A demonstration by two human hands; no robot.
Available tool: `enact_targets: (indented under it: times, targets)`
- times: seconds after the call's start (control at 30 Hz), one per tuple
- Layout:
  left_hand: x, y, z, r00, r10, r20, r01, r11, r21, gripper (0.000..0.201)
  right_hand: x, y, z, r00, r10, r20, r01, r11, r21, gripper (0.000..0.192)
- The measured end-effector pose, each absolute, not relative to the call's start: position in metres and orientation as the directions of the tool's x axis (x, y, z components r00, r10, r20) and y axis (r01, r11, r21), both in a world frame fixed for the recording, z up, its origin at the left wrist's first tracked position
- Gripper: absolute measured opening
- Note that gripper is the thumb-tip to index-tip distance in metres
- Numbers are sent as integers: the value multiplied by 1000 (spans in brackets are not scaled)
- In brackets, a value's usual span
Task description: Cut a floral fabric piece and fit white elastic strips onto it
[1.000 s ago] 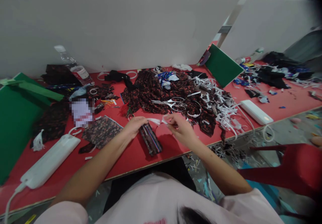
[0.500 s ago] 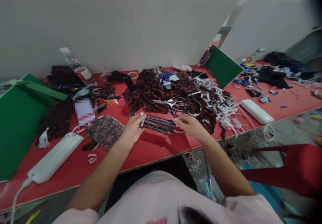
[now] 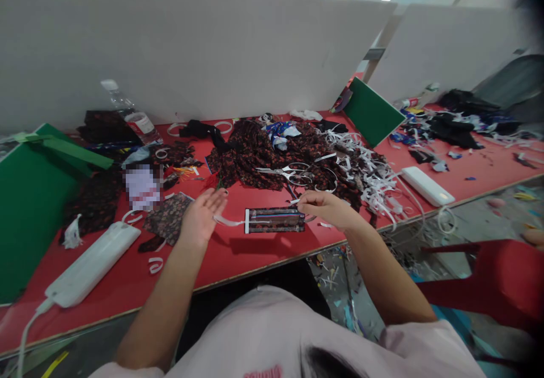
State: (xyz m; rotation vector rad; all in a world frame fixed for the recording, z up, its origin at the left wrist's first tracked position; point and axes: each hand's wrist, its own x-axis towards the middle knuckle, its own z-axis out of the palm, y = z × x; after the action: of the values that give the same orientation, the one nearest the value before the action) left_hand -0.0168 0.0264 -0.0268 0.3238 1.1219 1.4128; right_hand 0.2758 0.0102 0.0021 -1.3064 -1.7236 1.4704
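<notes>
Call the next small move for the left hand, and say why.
Probably close the left hand on the white strap. The fingers are spread open with the strap loose beside the palm, while the right hand pinches the far end of the folded floral piece.

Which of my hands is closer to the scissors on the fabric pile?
Right. The right hand is just below the scissors, holding the folded cloth piece; the left hand is farther left, open.
</notes>
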Motion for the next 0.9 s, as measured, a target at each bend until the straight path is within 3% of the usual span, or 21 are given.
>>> enact_targets:
  times: [0.07,0.1,0.13,0.17,0.2,0.23,0.3,0.37,0.47,0.53,0.73,0.9]
  targets:
    - [-21,26,-21,-529,840,-118,-324,-72,943,9,277,13,7,-430,889,-157,416,40,-908,22]
    - [-19,25,-15,-564,824,60,-141,-168,976,12,276,14,11,-453,880,-141,460,95,-883,21]
    - [-14,23,-7,-486,859,162,-16,-195,981,14,274,15,15,-483,866,-129,497,151,-855,20]
    - [-8,21,0,-293,944,149,37,-145,989,14,271,16,19,-519,847,-116,521,206,-829,20]
    - [0,19,7,-30,999,35,74,-33,997,18,267,17,24,-558,823,-103,531,259,-807,19]
    - [8,18,13,246,961,-123,122,95,988,25,262,18,29,-597,798,-88,530,308,-790,18]
    - [23,16,18,571,741,-352,237,262,936,36,253,18,37,-664,746,-49,504,398,-767,16]
    - [34,16,14,700,551,-455,267,389,882,44,247,19,42,-715,699,-17,470,463,-751,15]
    - [42,14,2,818,353,-455,187,584,790,49,245,20,42,-748,664,-5,440,490,-752,17]
    - [44,11,-5,848,317,-425,125,659,741,47,247,22,38,-747,665,-20,441,472,-764,19]
    - [37,2,-6,811,412,-415,12,698,716,45,253,27,29,-690,719,-81,389,274,-880,28]
    - [20,-5,-1,650,601,-465,-100,674,732,40,258,25,26,-547,837,8,350,238,-906,31]
